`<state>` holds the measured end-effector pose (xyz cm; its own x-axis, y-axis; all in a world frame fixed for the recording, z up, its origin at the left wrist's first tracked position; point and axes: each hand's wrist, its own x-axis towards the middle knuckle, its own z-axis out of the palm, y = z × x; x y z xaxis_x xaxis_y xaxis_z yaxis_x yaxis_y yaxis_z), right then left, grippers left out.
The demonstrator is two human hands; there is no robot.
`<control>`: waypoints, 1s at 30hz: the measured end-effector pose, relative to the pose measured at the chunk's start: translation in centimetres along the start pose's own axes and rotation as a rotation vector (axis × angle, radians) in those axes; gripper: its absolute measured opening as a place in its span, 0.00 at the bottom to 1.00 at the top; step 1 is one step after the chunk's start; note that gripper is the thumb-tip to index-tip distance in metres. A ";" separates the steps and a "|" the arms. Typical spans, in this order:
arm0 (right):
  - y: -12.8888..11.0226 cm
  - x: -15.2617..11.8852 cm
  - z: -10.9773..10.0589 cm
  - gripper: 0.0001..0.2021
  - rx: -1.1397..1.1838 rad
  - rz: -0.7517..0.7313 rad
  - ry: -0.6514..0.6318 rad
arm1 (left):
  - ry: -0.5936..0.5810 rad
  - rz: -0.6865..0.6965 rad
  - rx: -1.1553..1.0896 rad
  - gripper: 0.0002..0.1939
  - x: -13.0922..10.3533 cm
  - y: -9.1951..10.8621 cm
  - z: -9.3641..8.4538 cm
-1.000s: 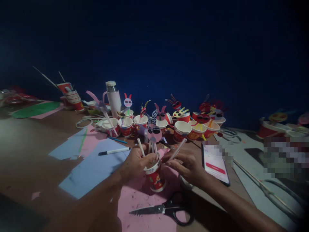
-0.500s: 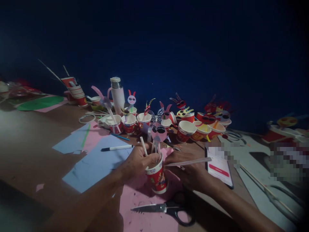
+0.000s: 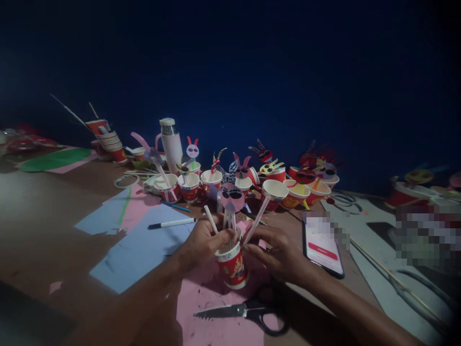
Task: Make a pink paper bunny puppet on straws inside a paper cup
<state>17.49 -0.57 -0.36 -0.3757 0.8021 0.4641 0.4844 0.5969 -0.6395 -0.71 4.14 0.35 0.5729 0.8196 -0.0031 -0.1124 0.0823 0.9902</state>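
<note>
In the middle, a red paper cup (image 3: 232,270) with a white rim stands on pink paper. A pink paper face (image 3: 232,198) with black eyes and patterned ears rises from it on pale strips. My left hand (image 3: 205,241) is closed at the cup's left rim, thumb over its edge, with a white paper stick (image 3: 211,218) standing up between its fingers. On the right side, my right hand (image 3: 275,250) pinches a pale paper strip (image 3: 257,221) that slants upward, its lower end at the cup's rim. The fingertips inside the cup are hidden.
Scissors (image 3: 237,312) lie open in front of the cup on the pink paper (image 3: 216,334). A marker (image 3: 172,223) rests on blue paper (image 3: 126,259) to the left. A phone (image 3: 323,247) is at the right. Behind stand several decorated cups (image 3: 275,190) and a bottle (image 3: 172,149).
My right hand has turned the pale strip from nearly level to a steep upward slant, with its lower end at the cup's rim. My left hand keeps its hold on the cup.
</note>
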 end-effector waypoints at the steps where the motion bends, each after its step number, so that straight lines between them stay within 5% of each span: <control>1: 0.0 0.0 0.1 0.05 0.014 -0.008 0.021 | 0.001 -0.001 -0.009 0.13 0.0 0.0 0.1; 8: 0.6 -0.2 0.2 0.14 0.023 0.004 0.044 | 0.053 0.030 0.003 0.12 -0.2 0.4 0.1; 15: 2.0 -0.7 0.4 0.13 -0.088 -0.229 0.078 | 0.061 0.082 0.126 0.08 -0.7 -0.1 0.0; 22: 3.5 -2.1 1.0 0.11 -0.169 -0.131 0.071 | -0.013 0.146 0.150 0.05 -1.2 0.1 0.4; 30: 2.4 -1.9 0.8 0.12 -0.119 -0.144 0.054 | -0.067 0.108 0.013 0.05 -1.3 -0.7 0.6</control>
<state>18.78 -0.71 -3.26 -0.4064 0.7059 0.5801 0.5197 0.7008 -0.4887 -0.87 2.67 -0.23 0.6111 0.7836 0.1122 -0.1656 -0.0121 0.9861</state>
